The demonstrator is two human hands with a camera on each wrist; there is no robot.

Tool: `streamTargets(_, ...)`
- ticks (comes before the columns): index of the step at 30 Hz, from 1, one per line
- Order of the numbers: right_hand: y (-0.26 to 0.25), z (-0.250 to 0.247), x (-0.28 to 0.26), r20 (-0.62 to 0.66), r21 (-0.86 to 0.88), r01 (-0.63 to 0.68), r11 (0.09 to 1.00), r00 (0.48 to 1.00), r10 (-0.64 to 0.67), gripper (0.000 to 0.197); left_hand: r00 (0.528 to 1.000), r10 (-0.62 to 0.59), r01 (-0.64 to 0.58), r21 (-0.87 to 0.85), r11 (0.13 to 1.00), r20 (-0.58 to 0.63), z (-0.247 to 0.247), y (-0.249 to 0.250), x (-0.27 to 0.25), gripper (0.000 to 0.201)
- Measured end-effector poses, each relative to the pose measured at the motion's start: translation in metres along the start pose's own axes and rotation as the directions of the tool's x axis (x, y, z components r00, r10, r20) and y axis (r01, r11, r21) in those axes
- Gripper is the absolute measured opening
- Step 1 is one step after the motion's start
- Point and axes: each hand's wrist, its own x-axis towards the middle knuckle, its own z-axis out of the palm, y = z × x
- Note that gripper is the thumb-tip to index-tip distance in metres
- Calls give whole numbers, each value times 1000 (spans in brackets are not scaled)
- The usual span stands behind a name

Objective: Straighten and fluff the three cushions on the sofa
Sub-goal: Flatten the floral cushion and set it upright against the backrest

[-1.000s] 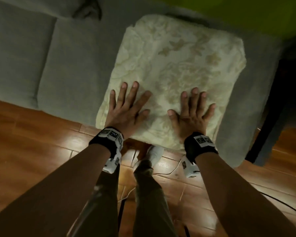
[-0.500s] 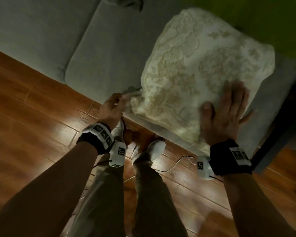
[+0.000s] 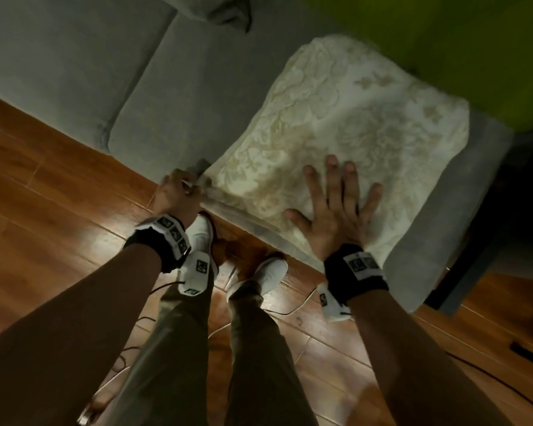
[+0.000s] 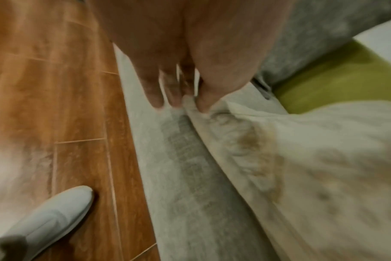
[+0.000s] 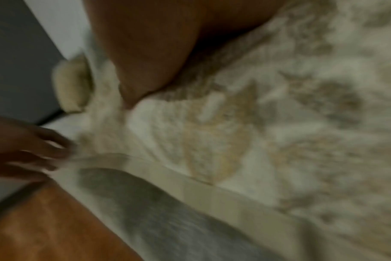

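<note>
1. Cushion [image 3: 345, 127]: cream, with a raised tan floral pattern, lying flat on the grey sofa [image 3: 179, 96] seat at its right end, near edge along the seat's front edge, far corner against the green backrest.
2. Left hand [image 3: 179, 192]: at the front edge of the seat, fingers [image 4: 203, 102] curled and pinching the cushion's near-left corner, as the left wrist view shows despite blur.
3. Right hand [image 3: 336, 207]: flat on the cushion's near-right part, fingers straight and spread, palm pressing down, gripping nothing.
4. Key relation: cushion directly ahead of both hands and skewed, edges at a slant to the seat's front edge; left hand at a corner, right hand on top, so probably a pull at the corner against a pinned surface to square it up.
5. Surface: slightly rumpled and fairly flat, likely needing more plumping.
6. Other cushions: not clearly in view.
</note>
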Motion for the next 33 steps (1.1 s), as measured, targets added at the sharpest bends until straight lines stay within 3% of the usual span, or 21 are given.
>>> streamTargets(2,-20,-15,-6,-82,6,39,999,996,-38,96,975,175,-176,-1,984,-139,-6,18,-19,47)
streamTargets(3,-28,-18,-8,-107,7,59,998,993,-58,98,936,304,-309,-1,951,-179,-6,32,-31,53)
streamTargets(4,-35,-18,-10,-112,11,60,998,992,-58,101,888,438,-436,48,899,-141,-6,51,-47,56)
streamTargets(6,-37,-8,-9,-87,9,4,1000,996,-3,107,737,668,-672,213,709,100,7,79,-68,58)
streamTargets(7,-32,-2,-8,-59,20,-38,999,998,39,110,680,692,-733,240,637,240,18,85,-70,58)
streamTargets(10,-20,17,1,81,50,-45,998,996,41,113,735,516,-661,295,690,440,51,75,-44,60)
streamTargets(14,-29,34,21,162,22,18,1000,987,-21,106,819,361,-550,432,714,445,75,53,-8,63)
streamTargets(17,-36,45,29,156,13,18,1000,987,-20,108,831,324,-524,442,728,451,75,44,3,67)
streamTargets(24,-35,48,31,147,13,27,1000,989,-29,119,852,269,-515,634,577,448,50,-12,15,78)
streamTargets(26,-40,39,25,112,22,38,999,993,-40,117,859,271,-507,640,578,435,41,-16,12,76)
streamTargets(28,-45,21,12,60,17,78,997,995,-79,111,884,251,-456,616,642,393,35,-12,3,74)
streamTargets(31,-50,-11,-15,-116,103,169,980,981,-157,90,937,224,-322,415,851,269,19,7,-19,72)
streamTargets(32,-47,-17,-25,-210,151,209,966,962,-175,84,924,310,-367,300,881,222,13,16,-31,70)
streamTargets(33,-41,-18,-34,-272,185,223,957,947,-168,83,879,444,-474,211,855,177,10,25,-43,69)
